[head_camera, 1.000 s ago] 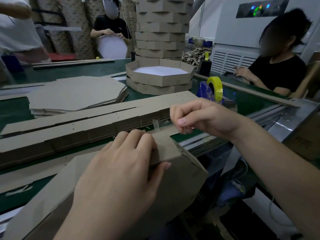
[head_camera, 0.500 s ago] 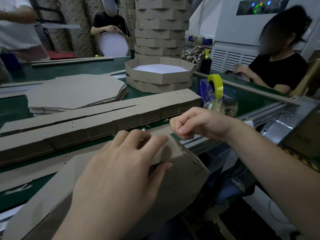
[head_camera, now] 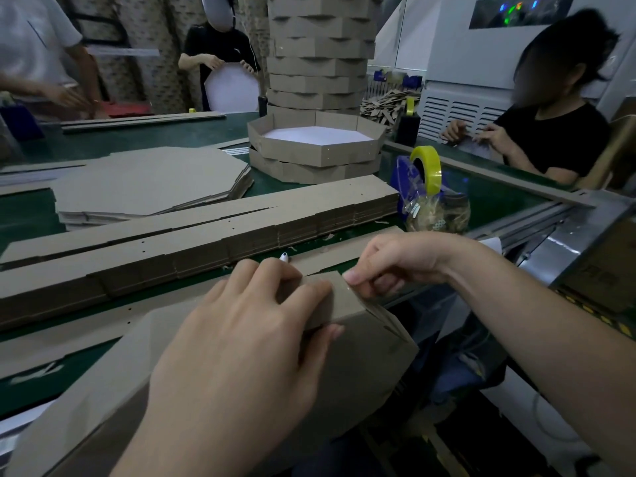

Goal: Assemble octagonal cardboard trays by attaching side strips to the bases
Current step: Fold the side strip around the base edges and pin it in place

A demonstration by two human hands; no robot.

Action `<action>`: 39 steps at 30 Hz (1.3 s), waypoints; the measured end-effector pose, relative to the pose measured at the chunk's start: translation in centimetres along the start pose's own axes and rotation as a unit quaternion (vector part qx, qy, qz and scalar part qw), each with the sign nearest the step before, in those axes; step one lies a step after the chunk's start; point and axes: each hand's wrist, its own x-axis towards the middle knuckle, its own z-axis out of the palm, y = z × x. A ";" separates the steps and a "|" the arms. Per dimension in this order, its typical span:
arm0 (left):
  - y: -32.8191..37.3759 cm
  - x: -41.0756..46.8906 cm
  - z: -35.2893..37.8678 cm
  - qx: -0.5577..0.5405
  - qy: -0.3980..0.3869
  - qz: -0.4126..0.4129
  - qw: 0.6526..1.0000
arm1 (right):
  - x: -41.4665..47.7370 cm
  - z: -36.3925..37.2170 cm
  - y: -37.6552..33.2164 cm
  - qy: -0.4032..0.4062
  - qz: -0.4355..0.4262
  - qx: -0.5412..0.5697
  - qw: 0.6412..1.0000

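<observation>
At the 6 o'clock edge of the green table (head_camera: pixel 155 136), a worker's left hand (head_camera: pixel 241 339) clamps a side strip (head_camera: pixel 339 301) onto a half-built cardboard tray (head_camera: pixel 361 366), fingers spread on top and thumb beneath. The right hand (head_camera: pixel 389 259), fingers curled together, pinches the strip's end at the tray's 1 o'clock corner. Just beyond lie loose strips (head_camera: pixel 206 242), with flat bases (head_camera: pixel 148 180) at 10 o'clock, finished trays (head_camera: pixel 313 149) at 12 and yellow tape (head_camera: pixel 426 166) at 2.

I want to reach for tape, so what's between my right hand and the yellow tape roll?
In the head view, a clear bag of tan material lies between the right hand and the yellow tape roll.
</observation>
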 end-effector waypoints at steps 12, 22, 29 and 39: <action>-0.2 -0.1 0.0 0.056 -0.026 0.002 0.998 | -2.3 6.2 1.3 0.140 -0.265 -0.096 0.949; 0.5 -2.0 -2.3 0.059 -0.038 0.002 0.998 | -4.1 9.8 0.5 0.233 -0.277 -0.185 0.914; 2.5 -3.8 -8.6 0.043 0.060 0.050 0.996 | -10.8 10.1 -4.3 0.282 -0.352 -0.245 0.858; 5.4 -3.5 -20.0 0.032 0.219 0.111 0.969 | -21.5 8.4 -13.9 0.385 -0.421 -0.393 0.722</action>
